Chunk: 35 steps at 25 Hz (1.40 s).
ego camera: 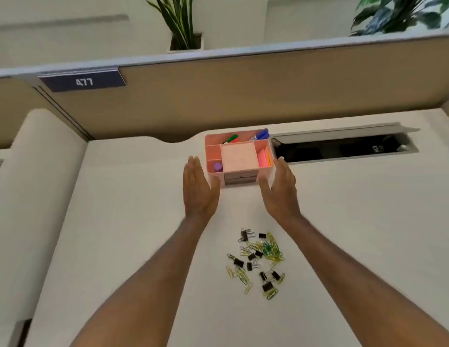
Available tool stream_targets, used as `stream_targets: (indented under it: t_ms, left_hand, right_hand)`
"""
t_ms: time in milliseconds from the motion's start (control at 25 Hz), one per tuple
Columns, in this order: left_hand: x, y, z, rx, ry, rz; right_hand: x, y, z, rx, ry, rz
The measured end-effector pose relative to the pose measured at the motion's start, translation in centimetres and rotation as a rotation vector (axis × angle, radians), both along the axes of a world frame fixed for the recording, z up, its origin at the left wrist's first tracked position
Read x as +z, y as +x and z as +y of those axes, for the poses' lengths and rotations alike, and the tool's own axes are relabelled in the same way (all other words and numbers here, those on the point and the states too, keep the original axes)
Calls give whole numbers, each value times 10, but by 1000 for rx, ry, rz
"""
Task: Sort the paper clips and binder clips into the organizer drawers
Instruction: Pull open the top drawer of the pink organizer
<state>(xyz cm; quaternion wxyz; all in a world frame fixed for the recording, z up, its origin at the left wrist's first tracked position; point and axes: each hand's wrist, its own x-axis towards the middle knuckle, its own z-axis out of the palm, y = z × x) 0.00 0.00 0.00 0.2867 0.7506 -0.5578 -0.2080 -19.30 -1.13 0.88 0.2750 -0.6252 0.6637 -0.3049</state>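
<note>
A pink desk organizer [207, 146] stands at the back middle of the white desk, with grey drawers [241, 177] shut in its front. My left hand [197, 190] is flat and open beside its left wall. My right hand [279, 189] is open beside its right wall. Neither hand holds anything; whether they touch the organizer I cannot tell. Closer to me, between my forearms, lies a loose pile of yellow-green paper clips [272, 249] mixed with black binder clips [267, 286].
The organizer's top holds markers [261, 134], a notepad [239, 156], pink sticky notes [263, 159] and a purple cap [218, 167]. An open cable trough [343, 147] lies to its right. A beige partition [243, 96] closes the desk's back; plants stand behind it.
</note>
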Motion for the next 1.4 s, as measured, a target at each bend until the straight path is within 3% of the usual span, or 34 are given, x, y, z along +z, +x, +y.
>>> stream_targets:
  t_ms: [80,240,320,440,1000,1400]
  left_hand:
    - [-6,-5,-10,133,68,223]
    - [-23,-11,-23,294,110,676]
    - [-32,-12,-27,293,78,793]
    - [-34,-14,-28,277,45,855]
    - [-44,-18,-33,327,2,918]
    - [-48,-18,-33,311,-21,919]
  right_hand:
    - [-10,6,-6,-154,67,-190]
    - [-20,23,-12,-468,370,-781]
    - [-22,29,-22,-500,518,-1052]
    - [-18,42,-29,-485,644,-1231]
    - [-17,57,-39,-520,752,-1455]
    - [-37,53,8,-586,773,-1322]
